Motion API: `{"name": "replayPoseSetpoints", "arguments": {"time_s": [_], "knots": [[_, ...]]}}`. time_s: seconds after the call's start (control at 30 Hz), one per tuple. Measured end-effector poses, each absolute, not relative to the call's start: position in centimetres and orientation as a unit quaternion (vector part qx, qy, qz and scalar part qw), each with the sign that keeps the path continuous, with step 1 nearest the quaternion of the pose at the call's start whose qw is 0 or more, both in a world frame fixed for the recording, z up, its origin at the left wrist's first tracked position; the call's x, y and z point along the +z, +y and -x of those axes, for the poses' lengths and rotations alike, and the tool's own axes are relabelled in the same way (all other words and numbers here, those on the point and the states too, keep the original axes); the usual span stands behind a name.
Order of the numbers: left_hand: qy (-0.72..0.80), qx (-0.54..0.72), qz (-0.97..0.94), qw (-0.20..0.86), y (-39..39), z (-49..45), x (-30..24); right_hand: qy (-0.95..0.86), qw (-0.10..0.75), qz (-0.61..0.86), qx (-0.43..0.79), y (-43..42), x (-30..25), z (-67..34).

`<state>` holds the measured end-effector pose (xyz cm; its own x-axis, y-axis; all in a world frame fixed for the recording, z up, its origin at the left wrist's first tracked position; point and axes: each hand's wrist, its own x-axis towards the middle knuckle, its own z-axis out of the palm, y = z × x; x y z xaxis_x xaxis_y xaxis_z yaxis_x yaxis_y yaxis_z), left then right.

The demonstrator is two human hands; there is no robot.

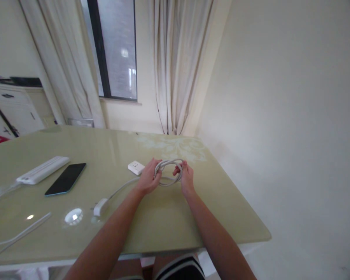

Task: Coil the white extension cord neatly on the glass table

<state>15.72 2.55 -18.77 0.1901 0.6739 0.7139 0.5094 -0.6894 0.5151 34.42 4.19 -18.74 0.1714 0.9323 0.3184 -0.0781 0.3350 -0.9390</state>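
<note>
A white power cord (170,183) is looped into a coil above the table, held between my two hands. My left hand (148,177) is closed on the coil's left side. On the right side, my right hand (186,177) grips the loops between thumb and fingers. From the coil, one length runs left along the table to a white plug (100,207). Just behind my left hand lies a small white socket block (136,167), partly covered by that hand.
On the left of the glossy green table (221,217) lie a white power strip (43,170), a dark phone (66,179) and a loose white cable (20,234). A wall (294,116) borders the right side. Curtains (181,66) and a window stand behind.
</note>
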Motion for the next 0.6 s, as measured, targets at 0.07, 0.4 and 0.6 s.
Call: {"name": "replayPoseSetpoints", "arguments": {"time_s": [0.07,0.4,0.6], "knots": [[0.393,0.491,-0.776,0.051,2.4,-15.8,-18.8,-0.523,0.626,0.441,0.373,4.4,-18.9,-34.8],[0.415,0.431,-0.798,-0.071,2.5,-16.0,-19.1,-0.783,0.536,0.286,-0.133,1.7,-17.2,-35.7],[0.379,0.412,-0.824,-0.091,2.5,-15.3,-19.3,-0.805,0.487,0.258,-0.218,1.9,-17.3,-35.4]]}}
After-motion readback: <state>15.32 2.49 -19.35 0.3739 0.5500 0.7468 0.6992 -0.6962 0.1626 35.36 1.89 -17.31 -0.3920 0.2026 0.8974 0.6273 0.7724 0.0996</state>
